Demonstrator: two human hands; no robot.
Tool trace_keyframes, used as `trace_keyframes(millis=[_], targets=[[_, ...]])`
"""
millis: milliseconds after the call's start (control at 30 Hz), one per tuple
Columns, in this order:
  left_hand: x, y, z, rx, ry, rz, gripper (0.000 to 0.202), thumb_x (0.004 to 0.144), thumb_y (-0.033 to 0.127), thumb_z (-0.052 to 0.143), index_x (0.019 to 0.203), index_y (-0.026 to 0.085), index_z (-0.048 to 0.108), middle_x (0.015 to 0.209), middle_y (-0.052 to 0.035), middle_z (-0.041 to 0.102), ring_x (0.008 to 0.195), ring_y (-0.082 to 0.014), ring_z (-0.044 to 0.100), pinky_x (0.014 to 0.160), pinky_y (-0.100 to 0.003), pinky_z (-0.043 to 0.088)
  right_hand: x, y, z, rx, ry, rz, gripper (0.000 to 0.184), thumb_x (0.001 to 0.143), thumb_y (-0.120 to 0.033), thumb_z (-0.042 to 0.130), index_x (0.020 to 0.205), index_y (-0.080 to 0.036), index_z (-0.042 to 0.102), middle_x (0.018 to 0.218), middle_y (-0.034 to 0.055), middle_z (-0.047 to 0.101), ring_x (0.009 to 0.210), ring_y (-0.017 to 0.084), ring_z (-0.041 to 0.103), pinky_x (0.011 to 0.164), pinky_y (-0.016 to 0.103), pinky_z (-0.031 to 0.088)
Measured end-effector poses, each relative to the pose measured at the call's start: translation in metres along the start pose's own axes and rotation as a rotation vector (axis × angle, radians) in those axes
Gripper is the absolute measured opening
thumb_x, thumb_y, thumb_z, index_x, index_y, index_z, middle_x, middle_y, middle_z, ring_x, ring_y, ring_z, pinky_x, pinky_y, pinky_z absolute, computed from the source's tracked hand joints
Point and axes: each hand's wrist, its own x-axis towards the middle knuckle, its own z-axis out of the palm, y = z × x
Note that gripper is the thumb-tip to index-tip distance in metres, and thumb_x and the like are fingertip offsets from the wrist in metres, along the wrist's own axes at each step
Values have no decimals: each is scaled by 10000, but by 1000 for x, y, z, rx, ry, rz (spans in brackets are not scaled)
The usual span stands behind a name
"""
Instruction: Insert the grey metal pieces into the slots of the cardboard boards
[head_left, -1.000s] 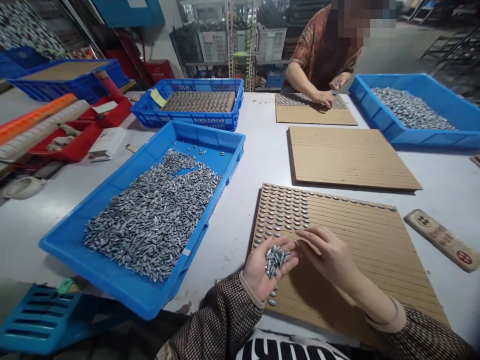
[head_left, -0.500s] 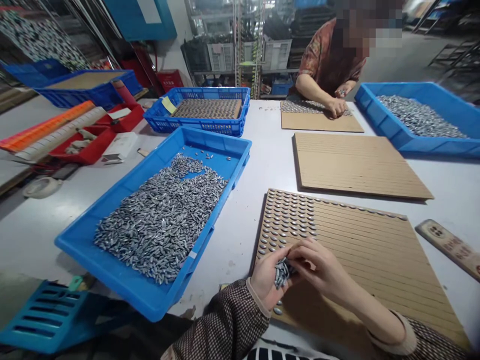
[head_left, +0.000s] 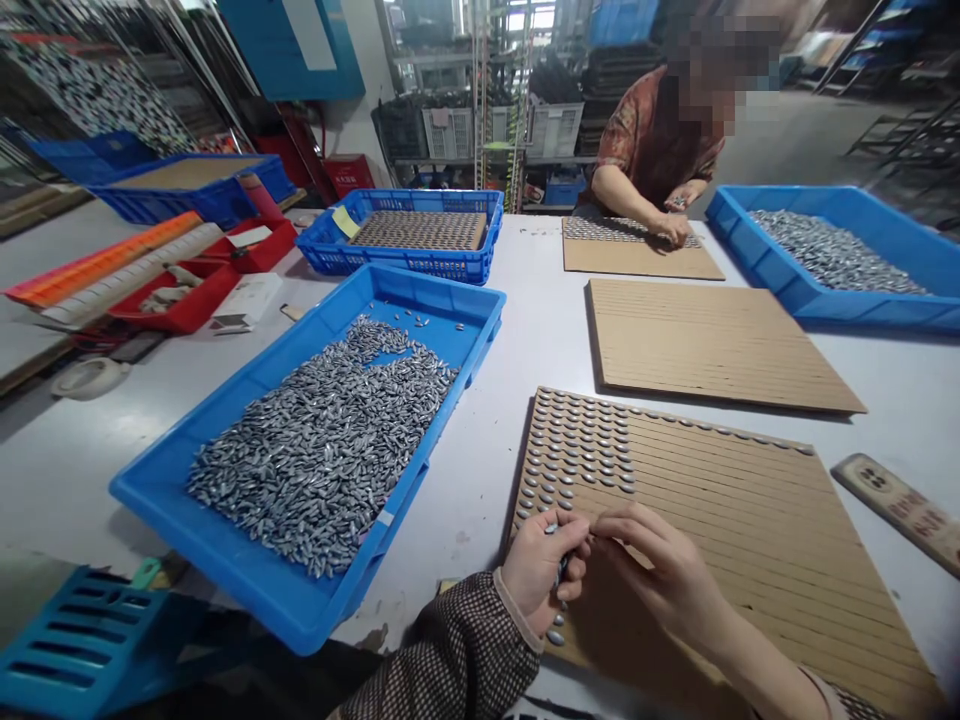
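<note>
My left hand (head_left: 538, 570) is closed around a small handful of grey, spindle-shaped metal pieces (head_left: 561, 568), which show between its fingers. Thumb and fingertips of my right hand (head_left: 660, 560) are pinched together, meeting the left thumb tip; whatever they grip is too small to make out. Both hands hover over the near left part of a grooved brown board (head_left: 735, 520). Rows of the same grey pieces (head_left: 577, 440) lie along its left side, and a single row runs along its far edge. More pieces fill a blue tray (head_left: 315, 625) to the left.
A second grooved board (head_left: 712, 340) lies beyond mine. Across the table a person (head_left: 637, 150) works over another board (head_left: 637, 260), beside a blue tray (head_left: 847, 312) of pieces. A marked wooden paddle (head_left: 900, 505) rests at right. At the back stands a blue basket (head_left: 405, 265).
My left hand has closed over its handful, which lay in the open palm before. The right fingertips have drawn back from the palm to the left thumb tip.
</note>
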Motion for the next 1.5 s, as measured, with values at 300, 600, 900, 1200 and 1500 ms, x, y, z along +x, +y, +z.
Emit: trace_keyframes(millis=[300, 600, 900, 1200, 1500], targets=[[-3, 36, -2, -425, 147, 61, 248, 857, 285, 542, 1049, 136, 590, 914, -65, 673, 721, -127, 670, 519, -166, 484, -3, 48, 9, -350, 143, 4, 195, 919, -139, 482, 994, -209, 647, 913, 62, 667, 821, 166, 619, 712, 288, 521], [0, 27, -1, -416, 149, 31, 129, 861, 195, 504, 965, 140, 557, 695, -20, 627, 539, -92, 589, 447, -155, 408, 6, 58, 22, -653, -16, -81, 241, 917, -108, 452, 1022, -161, 663, 962, 96, 659, 845, 189, 567, 723, 281, 462], [0, 20, 2, -324, 84, -6, 173, 879, 267, 525, 920, 105, 571, 906, -143, 699, 737, -183, 695, 639, -249, 537, 7, 56, 21, -680, -99, -46, 222, 881, -108, 486, 1022, -146, 653, 950, 104, 632, 869, 204, 543, 709, 285, 458], [1, 18, 2, -372, -34, -6, 274, 841, 261, 597, 1043, 83, 646, 1095, -165, 671, 978, -226, 662, 886, -339, 515, 19, 30, 5, -383, 78, 19, 240, 912, -208, 516, 1121, -209, 633, 990, 84, 639, 895, 202, 587, 760, 327, 490], [-1, 15, 5, -301, -47, 70, 200, 827, 240, 619, 955, 99, 680, 1014, -113, 683, 949, -196, 637, 843, -320, 526, 21, 7, 3, -51, -110, 119, 194, 926, -204, 469, 969, -232, 656, 877, 47, 635, 803, 164, 592, 684, 290, 493]])
